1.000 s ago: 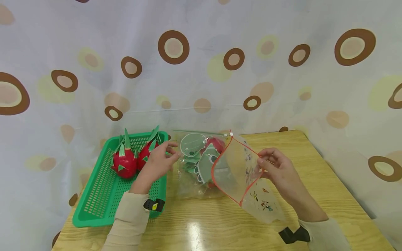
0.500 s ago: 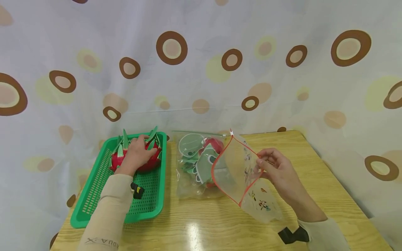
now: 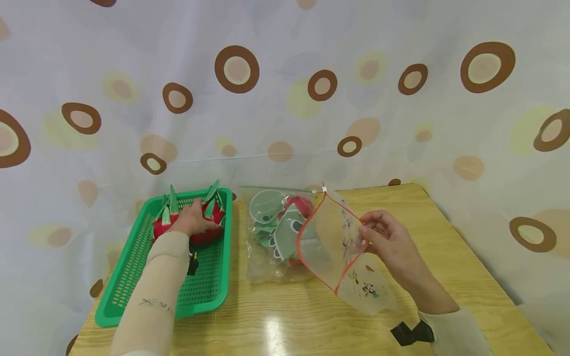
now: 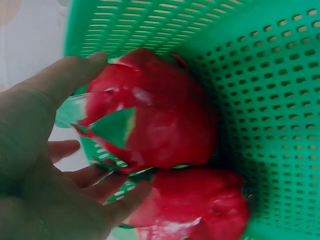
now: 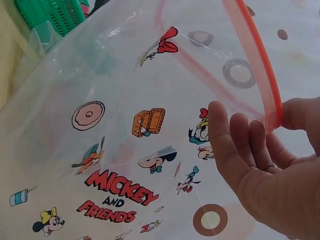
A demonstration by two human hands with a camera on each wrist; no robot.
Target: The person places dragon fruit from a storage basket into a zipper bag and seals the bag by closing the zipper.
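Observation:
My left hand [image 3: 192,219] is over the dragon fruits in the green basket. The left wrist view shows its fingers spread, thumb by the nearest dragon fruit [image 4: 155,115] and fingertips near the gap toward the other dragon fruit [image 4: 195,205]. Both fruits are red with green-tipped scales; whether the fingertips touch them is hard to tell. My right hand [image 3: 394,242] pinches the red-edged mouth of a clear zip bag [image 3: 329,242], which gapes toward the left. Cartoon prints and the words "Mickey and Friends" show on the bag [image 5: 115,150] in the right wrist view.
The green basket [image 3: 205,289] stands at the left of the wooden table [image 3: 249,316]. Between basket and held bag lies another clear zip bag [image 3: 260,267] with a green cartoon print and something red inside. A patterned curtain [image 3: 276,89] hangs behind the table.
My left hand has gone from beside the lying zip bag leftward into the basket, over the dragon fruits. My right hand keeps holding the red-edged bag in about the same place.

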